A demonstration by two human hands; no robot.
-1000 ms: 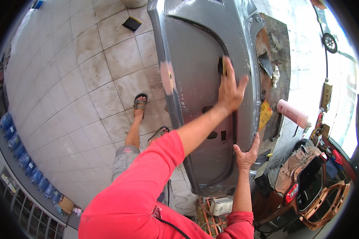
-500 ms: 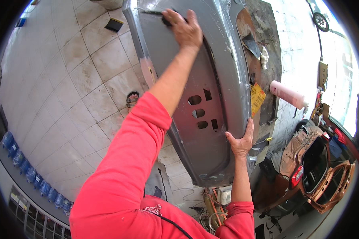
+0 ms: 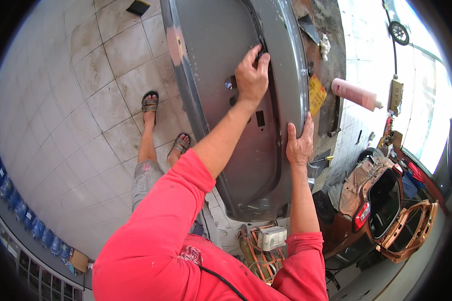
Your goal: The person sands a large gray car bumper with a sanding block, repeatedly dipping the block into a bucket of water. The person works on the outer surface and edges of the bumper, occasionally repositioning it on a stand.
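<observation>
A large grey car body panel point(image 3: 206, 50) lies lengthwise before me, with cut-out holes, a curved groove and a pinkish patch on its left edge. My left hand point(image 3: 251, 80) has its fingers closed over a small dark pad point(image 3: 261, 56), pressed against the groove; the pad is mostly hidden under the fingers. Lower down, my right hand point(image 3: 300, 143) lies along the panel's right edge, fingers stretched out and thumb apart, touching it. A yellow paper sheet point(image 3: 317, 94) is just beside that edge.
Right of the panel are a worn board point(image 3: 321, 20) and a pink bottle point(image 3: 355, 93). A copper-coloured car tailgate point(image 3: 361, 195) stands at lower right, and a strapped machine point(image 3: 266, 246) is below the panel. Blue water jugs point(image 3: 20, 210) line the left wall of the tiled floor point(image 3: 95, 90).
My left hand swept up to the panel's far end, then came back down to the middle of the groove. My right hand stayed on the edge. The whole view has shifted somewhat.
</observation>
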